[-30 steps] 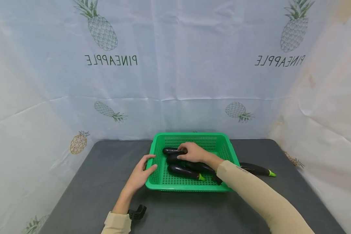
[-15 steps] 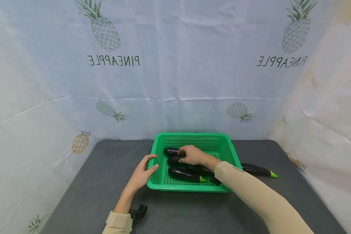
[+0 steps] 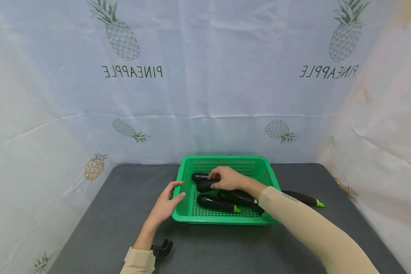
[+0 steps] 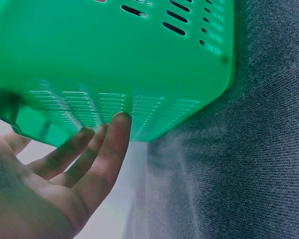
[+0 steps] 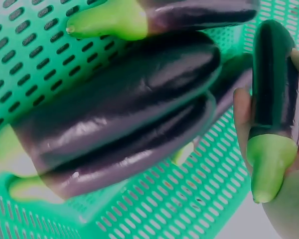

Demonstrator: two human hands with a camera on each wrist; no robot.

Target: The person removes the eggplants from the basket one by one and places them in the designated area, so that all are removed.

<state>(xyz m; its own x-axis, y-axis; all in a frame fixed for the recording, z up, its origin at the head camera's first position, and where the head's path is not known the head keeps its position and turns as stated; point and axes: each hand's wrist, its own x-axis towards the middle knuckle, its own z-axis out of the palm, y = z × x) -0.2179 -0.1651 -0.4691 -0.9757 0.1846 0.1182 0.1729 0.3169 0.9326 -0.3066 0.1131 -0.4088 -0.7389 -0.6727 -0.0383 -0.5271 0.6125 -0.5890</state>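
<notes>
A green basket stands on the dark grey bench, close to the white pineapple-print cloth that hangs behind and at both sides. The left hand rests against the basket's left wall, near the front corner; the left wrist view shows its fingers straight and relaxed, their tips touching the slotted wall from outside, with nothing held. The right hand reaches into the basket from the right, its beige sleeve crossing the front right corner. In the right wrist view its fingers are wrapped round a small aubergine, green stalk end toward the palm; in the head view that hand lies over the dark aubergines in the middle of the basket, so which one it grips cannot be told from there. Other aubergines lie inside the basket: one at the back left, one toward the front with its green stalk pointing right, and one between them running toward the right wall. The right wrist view shows two large ones pressed side by side on the mesh floor. One more aubergine lies on the bench just right of the basket, stalk end to the right. A small black clip-like thing lies on the bench beside the left wrist
</notes>
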